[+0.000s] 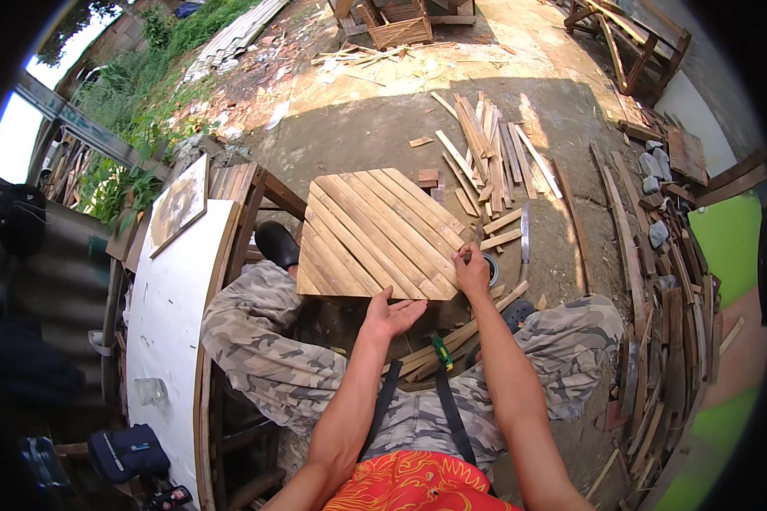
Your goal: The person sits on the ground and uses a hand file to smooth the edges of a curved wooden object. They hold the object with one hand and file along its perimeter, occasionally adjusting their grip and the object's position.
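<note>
A slatted wooden panel (375, 234) with cut corners is in front of me, between my knees. Its light brown strips run diagonally, and what supports it underneath is hidden. At the near edge my left hand (390, 316) is palm up, fingers stretched out, touching the panel. My right hand (472, 269) is at the right corner with its fingers closed. A narrow dark piece shows at those fingertips, too small to name. Just beside this hand a round can (492, 269) is partly hidden. A green and black clamp-like item (442, 353) rests near my lap.
Loose wood strips (490, 140) are scattered ahead, with a saw-like blade (525, 234) near them. To the left stands a white-topped table (166, 332) bearing a glass jar (151, 391) and a board (181, 204). Stacked timber (673, 341) lines the right side.
</note>
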`<state>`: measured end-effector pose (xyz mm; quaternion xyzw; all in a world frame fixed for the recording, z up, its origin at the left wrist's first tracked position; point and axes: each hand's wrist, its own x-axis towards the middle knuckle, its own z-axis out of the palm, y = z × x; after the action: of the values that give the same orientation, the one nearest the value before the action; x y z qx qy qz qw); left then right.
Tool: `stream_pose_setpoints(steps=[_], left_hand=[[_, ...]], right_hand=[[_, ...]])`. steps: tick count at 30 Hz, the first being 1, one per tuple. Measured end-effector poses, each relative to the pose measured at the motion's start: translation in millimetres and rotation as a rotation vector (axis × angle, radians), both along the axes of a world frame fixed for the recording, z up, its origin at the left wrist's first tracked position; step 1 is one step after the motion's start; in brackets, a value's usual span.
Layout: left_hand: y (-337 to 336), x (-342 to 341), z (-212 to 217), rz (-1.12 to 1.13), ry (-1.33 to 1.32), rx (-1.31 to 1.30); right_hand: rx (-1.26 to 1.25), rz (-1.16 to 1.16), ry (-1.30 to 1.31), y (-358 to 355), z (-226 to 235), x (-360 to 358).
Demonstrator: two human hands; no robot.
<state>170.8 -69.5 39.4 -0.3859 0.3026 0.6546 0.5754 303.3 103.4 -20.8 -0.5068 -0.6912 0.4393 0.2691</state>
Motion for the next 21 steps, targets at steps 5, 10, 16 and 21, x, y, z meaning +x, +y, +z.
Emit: stream_pose_setpoints(steps=[5, 10, 16, 21], left_hand=[[-15.6, -15.4, 3.1, -0.065, 0.018, 0.058], [-22.4, -27.4, 8.8, 0.014, -0.019, 0.038], [-17.1, -12.8, 12.1, -0.03, 0.054, -0.04], [-8.5, 25.6, -2.9, -0.049, 0.211, -0.09]], right_hand=[[0.045, -0.002, 0.005, -0.8, -0.4, 2.3], [0.047, -0.013, 0.029, -3.1, 2.9, 5.1], [-0.045, -0.061, 0.107, -10.4, -0.1, 10.1], [-0.032, -0.062, 0.155, -22.0, -1.5, 24.8]])
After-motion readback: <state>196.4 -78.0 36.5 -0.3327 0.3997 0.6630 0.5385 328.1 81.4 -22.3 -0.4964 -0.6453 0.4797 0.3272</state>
